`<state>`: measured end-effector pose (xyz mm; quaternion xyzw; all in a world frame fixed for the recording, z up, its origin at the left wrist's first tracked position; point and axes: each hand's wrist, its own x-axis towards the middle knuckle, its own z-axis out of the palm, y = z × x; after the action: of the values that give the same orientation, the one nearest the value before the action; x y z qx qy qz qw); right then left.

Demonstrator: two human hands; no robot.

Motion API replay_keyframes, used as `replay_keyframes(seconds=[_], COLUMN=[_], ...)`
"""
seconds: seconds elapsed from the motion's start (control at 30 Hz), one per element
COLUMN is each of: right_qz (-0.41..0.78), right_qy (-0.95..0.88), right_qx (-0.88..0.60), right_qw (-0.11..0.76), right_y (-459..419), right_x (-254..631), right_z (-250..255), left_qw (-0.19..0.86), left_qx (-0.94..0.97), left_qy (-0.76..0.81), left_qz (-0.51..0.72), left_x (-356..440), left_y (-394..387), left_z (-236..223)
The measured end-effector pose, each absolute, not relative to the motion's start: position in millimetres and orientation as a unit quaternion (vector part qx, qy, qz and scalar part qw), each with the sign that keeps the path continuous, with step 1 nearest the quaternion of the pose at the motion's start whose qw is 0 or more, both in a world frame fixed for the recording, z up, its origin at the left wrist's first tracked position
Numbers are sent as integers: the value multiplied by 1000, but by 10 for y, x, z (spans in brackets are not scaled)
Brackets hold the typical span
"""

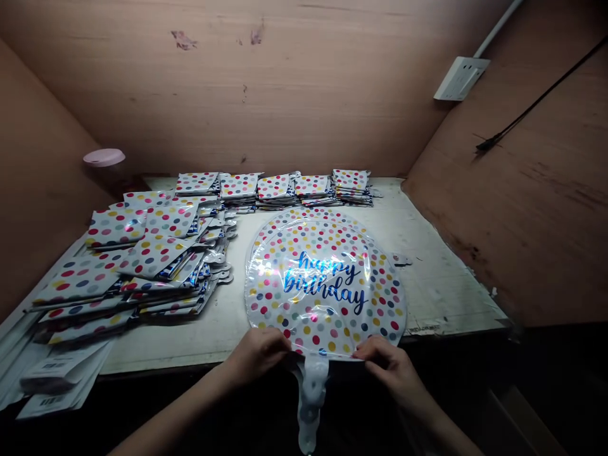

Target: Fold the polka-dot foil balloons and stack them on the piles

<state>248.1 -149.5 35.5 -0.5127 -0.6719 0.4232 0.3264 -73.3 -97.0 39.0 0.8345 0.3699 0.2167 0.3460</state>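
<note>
- Has balloon (327,247) flat on table (437,253), beyond fingers.
- Pinches near rim with left hand (261,348) and right hand (387,364), fingertips narrow on film, apparently for steadiness.
- Lets tail (311,392) hang between fingers.
- Has folded balloons (85,275) beyond left fingers, presumably for working room.

1. Round foil balloon (327,234), flat on white tabletop (446,285); multicoloured dots, blue "happy birthday" lettering.
2. Left hand (263,348) pinches balloon's near edge, left of the hanging tail (311,399).
3. Right hand (384,361) pinches same edge, right of tail; tail droops past table edge.
4. Row of five folded dotted stacks (240,187) behind balloon.
5. Larger heap of folded dotted packets (152,253) at left; barcode-marked wrappers (54,367) in front.
6. Pink-lidded cup (105,158), back left corner.
7. White wall socket (460,79) and black cable (532,107), upper right.
</note>
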Motion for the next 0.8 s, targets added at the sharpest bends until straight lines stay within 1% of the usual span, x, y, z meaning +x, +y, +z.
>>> replay_keyframes(seconds=[0.07,0.13,0.2,0.27,0.3,0.37,0.43,0.47,0.53,0.6,0.67,0.73,0.8], right_qz=[482,467,411,368,357,347,317,298,281,298,298,258,238], right_qy=[-617,-605,-605,-604,-615,-675,-762,-795,-815,-780,-717,-657,-607], right_qx=[-542,-566,-588,-589,-579,-544,-494,-472,-460,-499,-570,-642,-691], right_qw=[304,307,346,392,399,359,274,237,213,233,269,301,313], right_y=[-1364,-1197,-1027,-911,-891,-925,-1006,-1032,-995,-812,-519,-217,-8], right_x=[2474,2467,2454,2452,2465,2531,2652,2726,2876,2989,3041,3053,3077], right_z=[466,564,649,722,746,746,666,605,484,414,406,428,450], left_qw=[399,407,372,312,283,242,220,217,238,294,335,331,316], left_qx=[788,772,797,842,860,886,905,912,904,861,805,773,763], left_qy=[416,431,434,426,417,391,355,338,343,403,475,521,540], left_qz=[219,228,195,115,81,63,82,85,85,94,117,145,159], left_x=[-681,-633,-616,-665,-720,-887,-1086,-1177,-1295,-1300,-1208,-1092,-1028], left_y=[-872,-720,-535,-363,-297,-215,-172,-146,-55,106,320,535,695], left_z=[485,605,724,810,832,826,759,712,626,585,597,636,667])
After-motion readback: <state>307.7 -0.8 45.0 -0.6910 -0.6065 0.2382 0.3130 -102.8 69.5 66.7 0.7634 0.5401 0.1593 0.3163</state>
